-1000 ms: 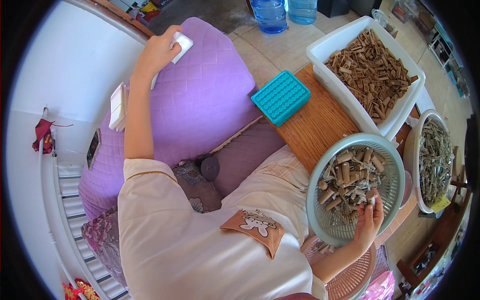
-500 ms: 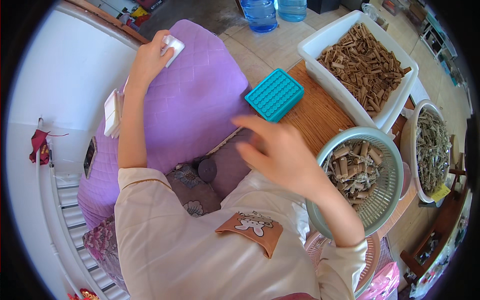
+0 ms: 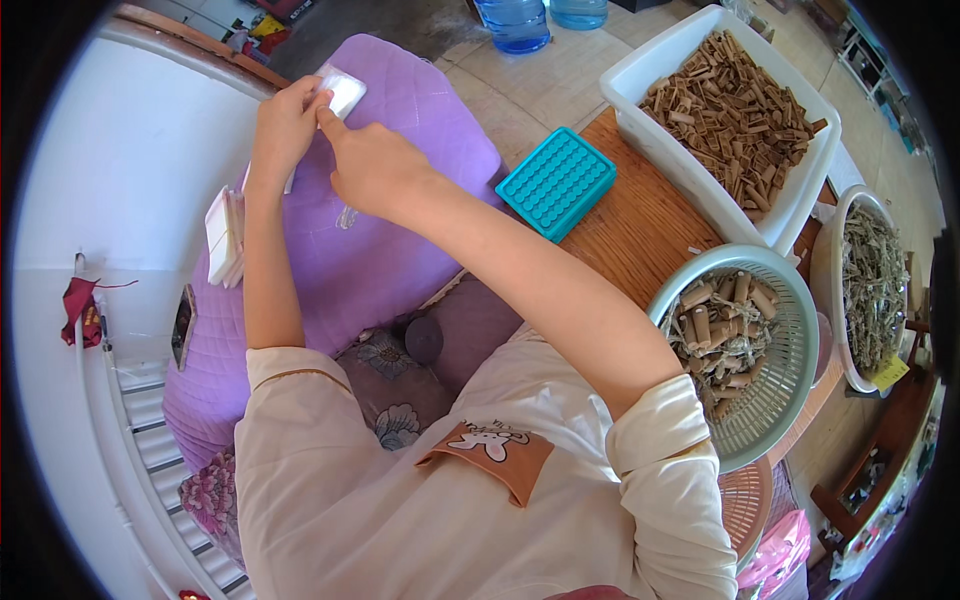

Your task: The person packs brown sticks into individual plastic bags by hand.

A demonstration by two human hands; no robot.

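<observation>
Over purple quilted fabric (image 3: 435, 145), the left hand (image 3: 284, 128) pinches a flat white packet (image 3: 345, 93); right hand (image 3: 376, 168), index extended, otherwise unclear; loose tan cylinders (image 3: 701, 326) remain.

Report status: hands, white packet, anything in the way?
Left hand holding white packet over purple cover. Right hand close beside, index extended. Teal box off right, not blocking.

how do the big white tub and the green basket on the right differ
The white tub is rectangular; the green basket is round. The tub's visible walls are solid, the basket's slotted. The tub holds loose brown pieces; the basket, brown rolls among wispy strands. Both are open-topped.
</observation>
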